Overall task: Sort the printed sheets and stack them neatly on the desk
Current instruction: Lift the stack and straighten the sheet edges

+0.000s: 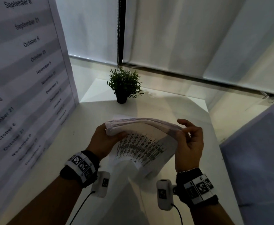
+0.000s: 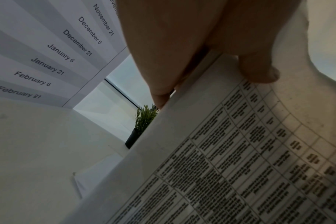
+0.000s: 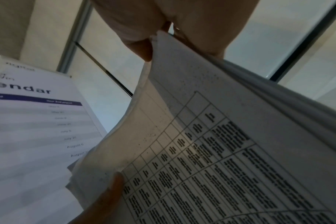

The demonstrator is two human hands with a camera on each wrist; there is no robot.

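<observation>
A thick bundle of printed sheets [image 1: 142, 140] is held above the white desk [image 1: 68, 159], bowed so that a page of printed table text faces me. My left hand [image 1: 105, 138] grips the bundle's left end, thumb on the printed page [image 2: 230, 151]. At the other end my right hand [image 1: 188, 142] pinches the top right corner of the sheets [image 3: 211, 121], with its other fingers loosely spread. One sheet [image 1: 123, 116] lies flat on the desk behind the bundle, mostly hidden.
A small potted plant [image 1: 124, 86] stands at the back of the desk. A tall printed calendar board [image 1: 24, 70] walls off the left side. A grey panel [image 1: 259, 151] rises on the right. Window blinds [image 1: 181, 33] hang behind.
</observation>
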